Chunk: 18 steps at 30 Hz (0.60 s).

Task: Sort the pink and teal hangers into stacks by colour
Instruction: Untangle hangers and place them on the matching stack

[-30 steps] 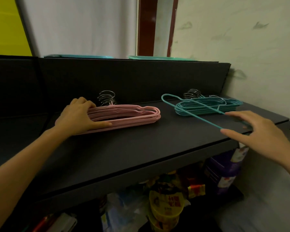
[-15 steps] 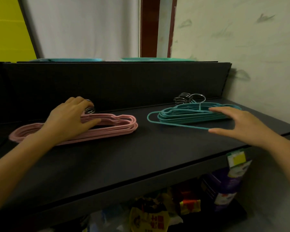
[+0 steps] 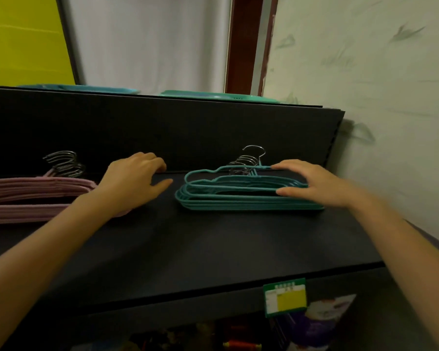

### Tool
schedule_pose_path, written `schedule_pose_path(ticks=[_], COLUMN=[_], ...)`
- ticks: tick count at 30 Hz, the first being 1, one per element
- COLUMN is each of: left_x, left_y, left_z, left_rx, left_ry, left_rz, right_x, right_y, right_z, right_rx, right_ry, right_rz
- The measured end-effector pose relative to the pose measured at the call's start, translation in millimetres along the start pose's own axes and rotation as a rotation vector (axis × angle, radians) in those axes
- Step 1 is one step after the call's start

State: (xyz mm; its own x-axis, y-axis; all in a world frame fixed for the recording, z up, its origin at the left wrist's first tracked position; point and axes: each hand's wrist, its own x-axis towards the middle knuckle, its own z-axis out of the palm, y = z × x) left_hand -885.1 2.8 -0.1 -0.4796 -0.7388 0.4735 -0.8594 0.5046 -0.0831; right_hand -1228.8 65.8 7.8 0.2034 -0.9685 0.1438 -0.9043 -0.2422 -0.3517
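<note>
A stack of pink hangers (image 3: pixel 36 191) lies at the left of the black shelf (image 3: pixel 188 249), metal hooks toward the back panel. A stack of teal hangers (image 3: pixel 238 203) lies at the right. My right hand (image 3: pixel 317 183) pinches the top teal hanger (image 3: pixel 200 173) between thumb and fingers, right over the teal stack; the hanger's left end sits slightly raised. My left hand (image 3: pixel 132 183) rests between the two stacks with fingers apart, holding nothing, its wrist covering the pink stack's right end.
A black back panel (image 3: pixel 162 133) rises behind the stacks, with teal trays (image 3: pixel 213 96) on top. A pale wall (image 3: pixel 378 122) closes the right side. A green and yellow price tag (image 3: pixel 284 297) hangs on the shelf's front edge, with packaged goods below.
My right hand carried the loose teal hanger from the front right onto the teal stack. My left hand came off the pink stack and moved right toward the gap.
</note>
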Motion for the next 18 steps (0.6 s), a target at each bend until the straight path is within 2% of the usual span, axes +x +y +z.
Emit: schedule_pose_path(ticks=[6, 18], left_x=[7, -2], left_y=[15, 18], left_z=[9, 6], left_rx=[0.036, 0.085], left_ry=[-0.026, -0.04], left_rz=[-0.091, -0.198], right_x=[14, 19], right_y=[24, 25], right_z=[4, 5], right_rx=[0.092, 0.038], right_ry=[-0.089, -0.075], right_rz=[-0.063, -0.176])
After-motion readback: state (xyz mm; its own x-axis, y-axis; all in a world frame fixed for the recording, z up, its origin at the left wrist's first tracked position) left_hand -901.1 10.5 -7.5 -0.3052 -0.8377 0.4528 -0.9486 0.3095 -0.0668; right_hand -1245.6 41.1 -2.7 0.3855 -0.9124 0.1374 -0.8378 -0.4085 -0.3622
